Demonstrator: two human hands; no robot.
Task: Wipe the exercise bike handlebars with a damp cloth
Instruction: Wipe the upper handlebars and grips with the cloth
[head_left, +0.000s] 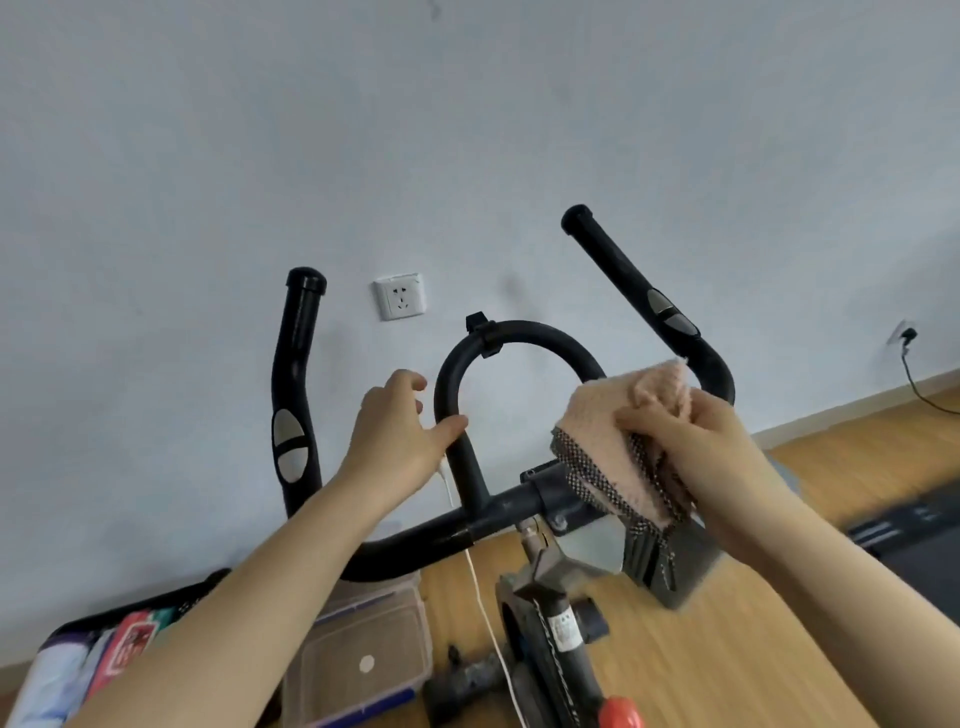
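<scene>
The black handlebars of the exercise bike fill the middle of the view: a centre loop, a left horn and a right horn, both with silver sensor pads. My left hand rests at the left leg of the loop, thumb touching the tube, fingers loosely curled and holding nothing. My right hand is closed on a bunched pink cloth with a dark dotted edge. The cloth covers the right leg of the loop and the crossbar beneath it.
A pale wall with a white socket stands right behind the bars. A white cable hangs from the crossbar. Below are the bike frame with a red knob, a clear plastic box and a wooden floor.
</scene>
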